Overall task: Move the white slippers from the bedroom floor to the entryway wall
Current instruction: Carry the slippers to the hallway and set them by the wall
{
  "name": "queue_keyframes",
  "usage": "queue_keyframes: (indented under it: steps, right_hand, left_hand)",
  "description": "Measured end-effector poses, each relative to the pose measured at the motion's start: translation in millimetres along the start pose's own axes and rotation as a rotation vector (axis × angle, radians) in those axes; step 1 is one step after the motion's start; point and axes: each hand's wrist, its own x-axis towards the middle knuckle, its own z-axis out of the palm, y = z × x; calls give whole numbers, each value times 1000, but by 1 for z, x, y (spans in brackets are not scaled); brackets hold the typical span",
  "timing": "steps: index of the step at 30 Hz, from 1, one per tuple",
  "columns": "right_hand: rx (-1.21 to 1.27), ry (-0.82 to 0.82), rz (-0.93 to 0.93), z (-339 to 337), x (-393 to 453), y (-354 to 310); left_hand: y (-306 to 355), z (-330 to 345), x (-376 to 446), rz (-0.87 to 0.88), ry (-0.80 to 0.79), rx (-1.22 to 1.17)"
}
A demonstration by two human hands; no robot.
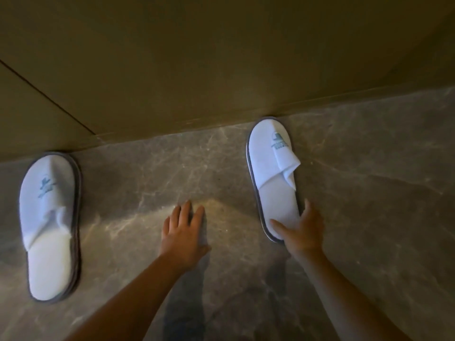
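In the head view, both white slippers lay toe-first against the wall, so the task looked nearly done. The left slipper lay far along the wall from the right slipper, perhaps stacked on another, though dim light left that unsure. The right hand had its grip spread loosely over that slipper's heel, touching rather than clasping. The left hand rested flat and empty on the marble floor. Each slipper was terry with grey edging and a blue logo.
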Motion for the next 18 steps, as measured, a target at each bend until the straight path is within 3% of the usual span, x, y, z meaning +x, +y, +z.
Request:
queue_keyframes:
  steps: [5,18]
  right_hand:
    - [-260,-6,-140,20,-12,4]
    - [-230,-42,-185,-5,4,18]
  left_hand:
    - [-1,3,2,1,15,5]
    - [1,1,2,-10,5,36]
